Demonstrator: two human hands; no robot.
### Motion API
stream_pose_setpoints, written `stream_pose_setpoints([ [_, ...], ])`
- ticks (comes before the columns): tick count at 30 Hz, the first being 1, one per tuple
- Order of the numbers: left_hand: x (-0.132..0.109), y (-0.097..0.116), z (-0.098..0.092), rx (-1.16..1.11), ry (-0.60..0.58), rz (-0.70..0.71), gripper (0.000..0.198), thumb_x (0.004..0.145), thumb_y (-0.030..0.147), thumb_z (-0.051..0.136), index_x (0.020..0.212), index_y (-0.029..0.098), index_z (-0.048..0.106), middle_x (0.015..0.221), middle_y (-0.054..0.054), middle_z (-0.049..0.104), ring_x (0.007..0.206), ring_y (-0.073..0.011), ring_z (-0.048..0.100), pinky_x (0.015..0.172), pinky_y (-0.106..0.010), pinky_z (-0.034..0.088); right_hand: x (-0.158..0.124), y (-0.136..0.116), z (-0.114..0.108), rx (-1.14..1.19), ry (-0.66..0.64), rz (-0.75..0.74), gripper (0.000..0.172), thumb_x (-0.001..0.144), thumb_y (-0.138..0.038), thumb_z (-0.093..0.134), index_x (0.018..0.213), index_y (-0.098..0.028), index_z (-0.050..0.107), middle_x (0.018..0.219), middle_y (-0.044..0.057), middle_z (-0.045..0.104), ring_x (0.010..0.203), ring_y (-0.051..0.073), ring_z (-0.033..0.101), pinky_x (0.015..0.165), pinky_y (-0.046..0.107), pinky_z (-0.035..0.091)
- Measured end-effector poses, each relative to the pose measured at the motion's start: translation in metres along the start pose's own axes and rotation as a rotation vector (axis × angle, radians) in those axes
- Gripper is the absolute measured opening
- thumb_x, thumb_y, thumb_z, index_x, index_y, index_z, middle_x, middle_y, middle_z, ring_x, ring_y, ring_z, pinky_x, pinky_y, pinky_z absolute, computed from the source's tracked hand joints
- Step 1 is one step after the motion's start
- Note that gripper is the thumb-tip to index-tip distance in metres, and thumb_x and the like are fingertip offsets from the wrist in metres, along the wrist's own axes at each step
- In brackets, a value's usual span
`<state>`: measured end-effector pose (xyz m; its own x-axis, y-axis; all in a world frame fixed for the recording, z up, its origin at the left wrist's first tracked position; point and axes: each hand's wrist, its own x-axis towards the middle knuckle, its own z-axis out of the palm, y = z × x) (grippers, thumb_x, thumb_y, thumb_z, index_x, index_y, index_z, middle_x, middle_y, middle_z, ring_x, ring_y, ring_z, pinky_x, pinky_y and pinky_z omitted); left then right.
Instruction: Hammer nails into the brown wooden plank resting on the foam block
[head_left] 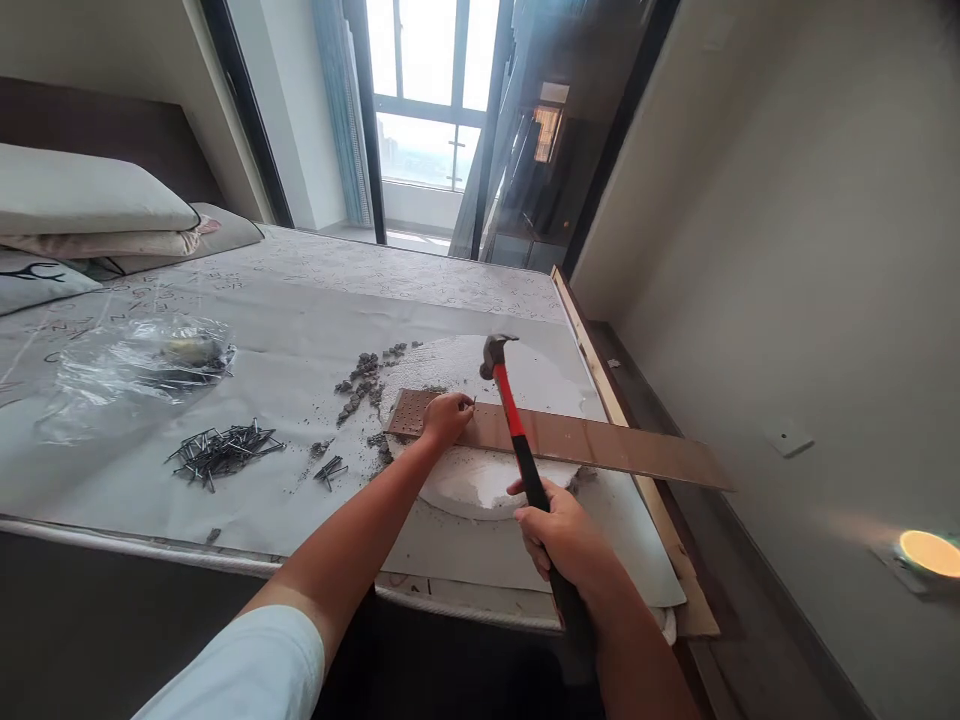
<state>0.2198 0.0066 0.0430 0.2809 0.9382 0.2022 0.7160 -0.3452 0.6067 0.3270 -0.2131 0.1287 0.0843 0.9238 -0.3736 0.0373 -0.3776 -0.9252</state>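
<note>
My right hand (559, 525) is wrapped round the black grip of a claw hammer (511, 405) with a red neck, its head raised over the board. With pinched fingers my left hand (448, 415) holds a small nail (473, 400) on a long brown board (592, 440). Rows of small holes or nail heads mark the board's left end, beside my left hand. Beneath the board lies a round white slab (480, 490) with crumbled grey edges. A pile of loose nails (223, 452) is to the left, and a smaller cluster of nails (330, 470) lies nearer my left forearm.
Grey crumbs (364, 370) are scattered left of the slab on the covered mattress (300, 310). A clear plastic bag (142, 370) with dark contents lies at the left, near pillows (90, 190). A wooden strip (600, 380) runs along the right edge by the wall.
</note>
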Motion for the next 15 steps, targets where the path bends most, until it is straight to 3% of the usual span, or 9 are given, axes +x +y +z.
stream_pose_setpoints([
  [3, -0.0002, 0.0004, -0.0012, 0.001, -0.013, -0.016, 0.023, 0.076, 0.032, 0.052, 0.087, 0.023, 0.07, 0.09, -0.003, 0.071, 0.086, -0.0178, 0.061, 0.07, -0.026, 0.044, 0.001, -0.0001, 0.0016, -0.023, 0.011, 0.039, 0.035, 0.064, -0.026, 0.046, 0.097, -0.017, 0.043, 0.032, -0.014, 0.033, 0.028, 0.009, 0.03, 0.03, 0.021, 0.028],
  [8, -0.0019, 0.0024, -0.0029, 0.014, -0.017, 0.003, 0.021, 0.075, 0.031, 0.054, 0.086, 0.022, 0.071, 0.09, -0.003, 0.071, 0.086, -0.0186, 0.061, 0.071, -0.027, 0.044, -0.0044, -0.0012, 0.0004, -0.02, 0.041, -0.038, 0.032, 0.068, -0.028, 0.046, 0.098, -0.019, 0.044, 0.033, -0.014, 0.032, 0.028, 0.009, 0.031, 0.031, 0.02, 0.029],
  [15, -0.0021, -0.0009, -0.0016, 0.028, -0.015, -0.011, 0.021, 0.076, 0.031, 0.052, 0.086, 0.024, 0.07, 0.089, -0.002, 0.071, 0.084, -0.0177, 0.061, 0.069, -0.026, 0.043, -0.0016, -0.0002, 0.0065, -0.055, 0.007, 0.037, 0.036, 0.062, -0.026, 0.044, 0.097, -0.017, 0.043, 0.029, -0.014, 0.031, 0.027, 0.009, 0.027, 0.029, 0.02, 0.027],
])
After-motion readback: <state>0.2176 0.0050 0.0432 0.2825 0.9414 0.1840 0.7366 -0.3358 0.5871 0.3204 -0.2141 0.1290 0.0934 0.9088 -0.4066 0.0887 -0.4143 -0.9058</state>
